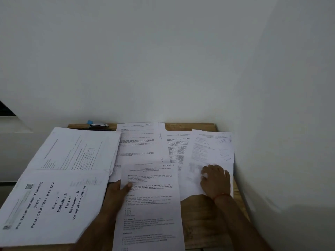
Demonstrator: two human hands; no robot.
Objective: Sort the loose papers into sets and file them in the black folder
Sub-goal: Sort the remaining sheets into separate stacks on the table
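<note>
Nearest, a printed sheet headed "Section-6" [150, 205] is held at its left edge by the left hand [117, 191]. Its grip is clamped on the paper, with the thumb on top and the fingers hidden beneath. Just to the left, a titled booklet [50, 201] is laid over another set [78, 151]. Farther right, the right hand [216, 180] is laid palm-down on the right-hand pile [210, 149], its grip relaxed and nothing pinched. Beyond, more loose sheets [137, 144] are overlapped across the desk [199, 205], and a stapler [98, 124] is seen at the far edge. The black folder cannot be made out with certainty; a dark strip under the stapler may be it.

The step is judged to be matching. The heading should be read against each pile's top page, and the sheet then slid on squarely with the pile pinned and the edges aligned.
</note>
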